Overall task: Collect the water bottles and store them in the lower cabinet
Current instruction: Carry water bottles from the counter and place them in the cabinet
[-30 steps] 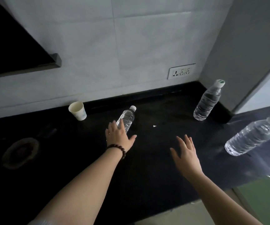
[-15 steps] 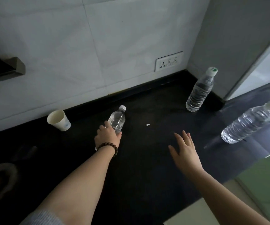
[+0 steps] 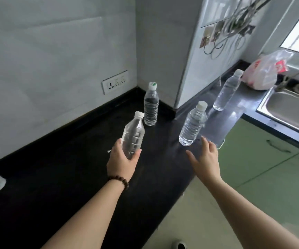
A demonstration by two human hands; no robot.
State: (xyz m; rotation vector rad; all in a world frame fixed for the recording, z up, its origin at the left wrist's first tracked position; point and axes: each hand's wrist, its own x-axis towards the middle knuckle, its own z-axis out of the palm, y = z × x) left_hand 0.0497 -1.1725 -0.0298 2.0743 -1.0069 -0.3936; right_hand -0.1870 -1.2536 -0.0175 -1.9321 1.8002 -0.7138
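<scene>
Reaching with spread, empty fingers, the right hand point(image 3: 205, 159) is just short of the nearest bottle point(image 3: 192, 124), which stands upright ahead of it on the counter point(image 3: 73, 168). The left hand point(image 3: 122, 161) grips a small bottle point(image 3: 133, 134), lifted and tilted.

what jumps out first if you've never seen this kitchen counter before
Clear water bottles dominate: the left hand holds a small bottle above the black counter, and three more stand toward the corner and the sink. The open right hand reaches for the nearest standing bottle. Tangled cables hang on the wall behind.
</scene>
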